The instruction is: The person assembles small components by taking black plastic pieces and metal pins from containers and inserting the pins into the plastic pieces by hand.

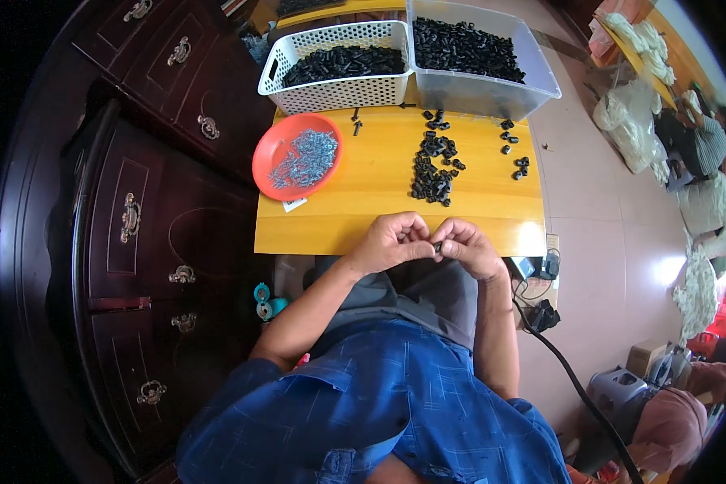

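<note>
Over the near edge of the yellow table (298, 234), my left hand (391, 242) and my right hand (469, 248) meet fingertip to fingertip. Both are closed in a pinch around one small black plastic piece (438, 247), mostly covered by the fingers. Just beyond them lies a loose pile of similar black pieces (434, 169). An orange-red plate (268, 181) with many small silver screws (308, 157) sits to the left. A few black pieces (522, 167) lie apart at the right, and two dark parts (357, 127) rest near the white basket.
At the far side stand a white perforated basket (339, 93) and a clear plastic bin (492, 98), both filled with black parts. Dark wooden drawers (161, 202) flank the left. A black cable (577, 371) runs down at the right. Other people (673, 427) sit farther right.
</note>
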